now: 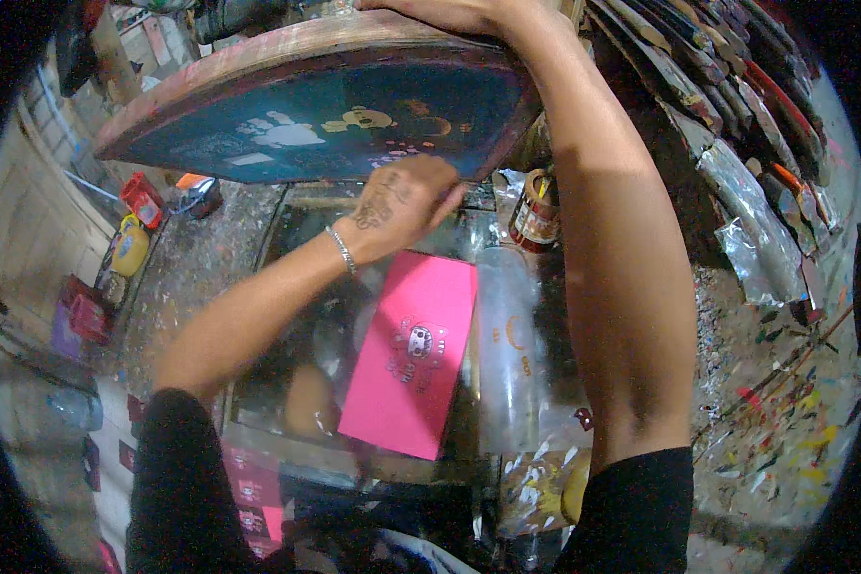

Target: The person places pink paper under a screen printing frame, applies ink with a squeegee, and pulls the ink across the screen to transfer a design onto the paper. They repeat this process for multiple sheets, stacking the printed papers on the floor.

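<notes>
A wooden-framed printing screen (316, 105) with dark blue-green mesh and pale stencil shapes is tilted up at the far side. My right hand (440, 11) grips its raised top edge, partly cut off by the picture's upper rim. Against the lower part of the mesh is my left hand (407, 206), its fingers curled; whatever they may hold is hidden. Below it, a bright pink sheet (411, 364) with a small dark cartoon print lies slightly askew on the glass tabletop (287, 297). Clear plastic film (512, 335) with an orange print lies along the sheet's right side.
A jar (536, 225) with a tape roll on top stands by my right forearm. Wooden-handled squeegees (679, 67) and a silver foil piece (751, 225) fill the right. Left are a yellow bottle (129, 251) and a red container (142, 199). Printed pink sheets (253, 493) lie at lower left.
</notes>
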A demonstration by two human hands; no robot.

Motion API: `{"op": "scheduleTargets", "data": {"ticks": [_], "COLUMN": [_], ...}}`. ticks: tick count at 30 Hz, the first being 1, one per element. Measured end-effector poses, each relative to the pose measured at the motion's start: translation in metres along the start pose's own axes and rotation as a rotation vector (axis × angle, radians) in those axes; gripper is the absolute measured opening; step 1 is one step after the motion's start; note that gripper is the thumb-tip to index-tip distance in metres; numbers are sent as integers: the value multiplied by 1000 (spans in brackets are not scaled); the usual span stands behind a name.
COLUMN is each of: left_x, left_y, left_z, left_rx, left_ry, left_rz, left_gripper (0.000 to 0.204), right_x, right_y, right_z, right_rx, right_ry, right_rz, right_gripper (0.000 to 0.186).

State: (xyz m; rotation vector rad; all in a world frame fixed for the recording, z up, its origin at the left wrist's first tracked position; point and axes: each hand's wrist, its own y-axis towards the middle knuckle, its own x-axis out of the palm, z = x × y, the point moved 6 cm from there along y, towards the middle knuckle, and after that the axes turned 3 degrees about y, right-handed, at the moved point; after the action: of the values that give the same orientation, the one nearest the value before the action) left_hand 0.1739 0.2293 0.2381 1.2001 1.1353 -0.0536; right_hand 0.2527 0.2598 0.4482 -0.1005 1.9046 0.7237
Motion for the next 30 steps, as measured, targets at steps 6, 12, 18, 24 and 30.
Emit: {"op": "scheduleTargets", "data": {"ticks": [6,12,18,24,30], "left_x": [37,44,66,57,64], "left_y": [-8,17,15,11,0], "left_z": [-47,-49,-67,-51,-35], "left_rx": [-747,-919,-913,-905,-806], "left_ry": [-535,-642,-773,-676,-683], "left_rz": [96,308,473,410,361], "left_gripper": [50,55,49,44,31], "right_x": [7,10,4,2,-3], "right_y": [22,22,17,7,7], "right_z": [-1,5,-1,-2,0], "right_rx": [-17,-12,-46,-39,-36], "right_ry": [-43,-61,-45,-20,-41], "right_rz": [-4,41,14,-27,0], "right_gripper": [92,91,91,90,90]}}
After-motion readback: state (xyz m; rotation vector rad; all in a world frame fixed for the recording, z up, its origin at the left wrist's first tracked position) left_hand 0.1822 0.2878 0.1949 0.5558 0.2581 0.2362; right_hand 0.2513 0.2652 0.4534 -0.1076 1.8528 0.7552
